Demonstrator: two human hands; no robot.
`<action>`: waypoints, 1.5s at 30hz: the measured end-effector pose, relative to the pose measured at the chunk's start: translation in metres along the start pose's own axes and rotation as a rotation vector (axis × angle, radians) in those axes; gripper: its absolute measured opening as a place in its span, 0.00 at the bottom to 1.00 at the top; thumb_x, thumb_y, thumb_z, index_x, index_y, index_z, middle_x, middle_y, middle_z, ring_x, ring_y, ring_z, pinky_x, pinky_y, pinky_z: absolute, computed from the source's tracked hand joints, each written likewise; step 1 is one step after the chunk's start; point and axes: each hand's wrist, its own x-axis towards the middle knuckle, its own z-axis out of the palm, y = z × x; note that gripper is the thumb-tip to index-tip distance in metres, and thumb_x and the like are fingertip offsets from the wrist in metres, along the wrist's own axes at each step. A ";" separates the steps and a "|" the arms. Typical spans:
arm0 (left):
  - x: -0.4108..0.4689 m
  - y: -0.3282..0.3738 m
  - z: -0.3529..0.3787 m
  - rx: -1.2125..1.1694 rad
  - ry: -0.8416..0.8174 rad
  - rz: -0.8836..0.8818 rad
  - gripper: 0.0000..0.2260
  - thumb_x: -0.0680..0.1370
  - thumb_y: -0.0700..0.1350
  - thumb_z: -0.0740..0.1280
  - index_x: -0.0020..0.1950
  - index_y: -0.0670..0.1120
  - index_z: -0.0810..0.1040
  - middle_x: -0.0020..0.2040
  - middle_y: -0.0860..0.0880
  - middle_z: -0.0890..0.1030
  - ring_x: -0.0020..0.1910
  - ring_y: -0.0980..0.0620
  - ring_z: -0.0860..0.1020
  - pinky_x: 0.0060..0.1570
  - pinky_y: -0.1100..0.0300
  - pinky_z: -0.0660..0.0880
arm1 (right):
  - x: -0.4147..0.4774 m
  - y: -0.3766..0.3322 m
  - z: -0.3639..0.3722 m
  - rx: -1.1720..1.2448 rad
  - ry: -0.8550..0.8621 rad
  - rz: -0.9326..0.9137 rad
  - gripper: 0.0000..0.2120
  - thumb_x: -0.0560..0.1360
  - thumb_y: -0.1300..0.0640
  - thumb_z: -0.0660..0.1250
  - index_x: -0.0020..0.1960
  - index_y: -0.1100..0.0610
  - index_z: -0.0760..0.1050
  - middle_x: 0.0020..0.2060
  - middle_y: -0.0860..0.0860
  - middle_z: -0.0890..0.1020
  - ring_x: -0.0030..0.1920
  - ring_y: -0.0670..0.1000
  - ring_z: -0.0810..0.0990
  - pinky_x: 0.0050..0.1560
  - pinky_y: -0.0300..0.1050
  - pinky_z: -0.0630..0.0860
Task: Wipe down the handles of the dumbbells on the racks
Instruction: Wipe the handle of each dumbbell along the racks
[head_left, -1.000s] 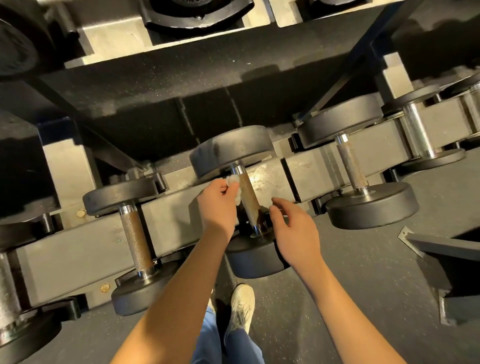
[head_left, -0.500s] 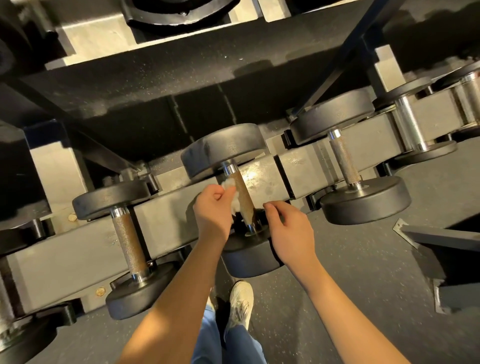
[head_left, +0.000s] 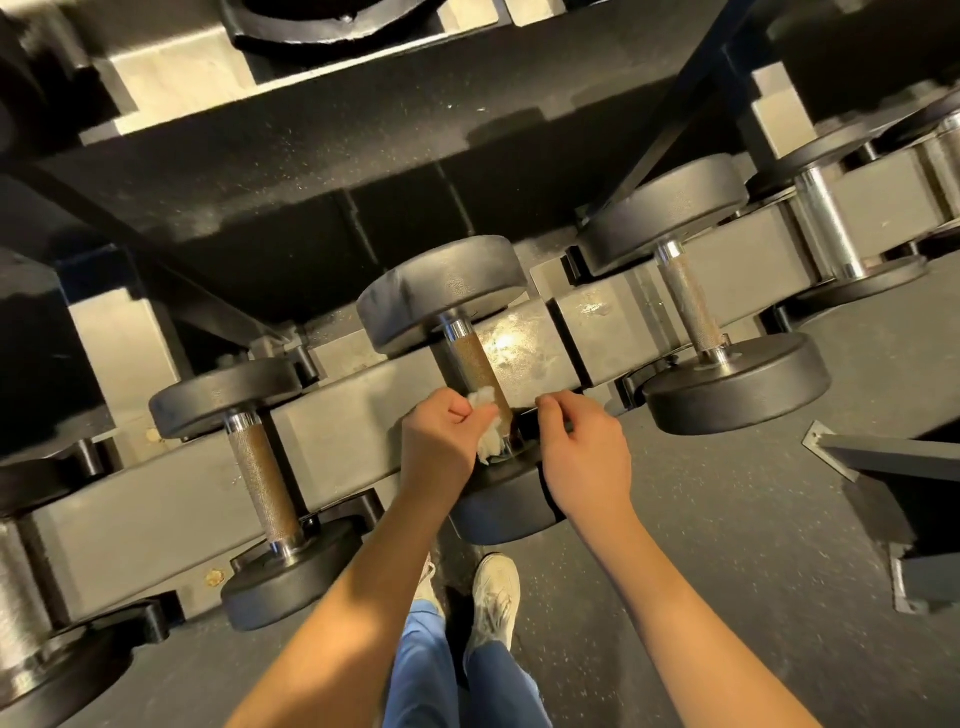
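Observation:
A black dumbbell with a brown knurled handle lies across the grey rack rail in the middle. My left hand pinches a white cloth against the near end of that handle. My right hand is at the right of the handle's near end, fingers curled over the dumbbell's near head; what the fingertips grip is hidden. Similar dumbbells rest to the left, one with a handle, and to the right, one with a handle.
A higher rack shelf with more weights hangs over the far side. Dark rubber floor spreads to the right, where a metal bench foot juts in. My legs and white shoes stand below the rail.
My left hand has slid the cloth down the handle from its far end to its near end. My right hand has stayed by the near head.

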 end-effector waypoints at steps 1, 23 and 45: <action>0.002 0.002 -0.001 -0.018 0.008 -0.022 0.15 0.74 0.42 0.72 0.32 0.48 0.69 0.26 0.52 0.70 0.25 0.59 0.69 0.28 0.70 0.66 | 0.000 0.000 0.000 0.004 -0.001 -0.001 0.13 0.79 0.55 0.59 0.38 0.53 0.74 0.30 0.45 0.72 0.32 0.46 0.71 0.34 0.42 0.62; 0.000 0.042 0.003 0.305 -0.129 -0.039 0.17 0.76 0.47 0.70 0.32 0.49 0.66 0.32 0.52 0.73 0.33 0.54 0.73 0.34 0.61 0.70 | -0.008 0.016 -0.010 0.080 -0.063 -0.088 0.14 0.81 0.57 0.55 0.38 0.56 0.72 0.34 0.46 0.73 0.38 0.47 0.72 0.40 0.47 0.68; 0.031 0.101 0.111 0.025 -0.281 -0.027 0.11 0.77 0.45 0.69 0.38 0.47 0.70 0.31 0.54 0.73 0.29 0.62 0.74 0.30 0.70 0.70 | 0.090 0.100 -0.148 -0.662 -0.058 -0.194 0.39 0.70 0.29 0.56 0.70 0.56 0.69 0.68 0.60 0.69 0.69 0.61 0.66 0.68 0.62 0.63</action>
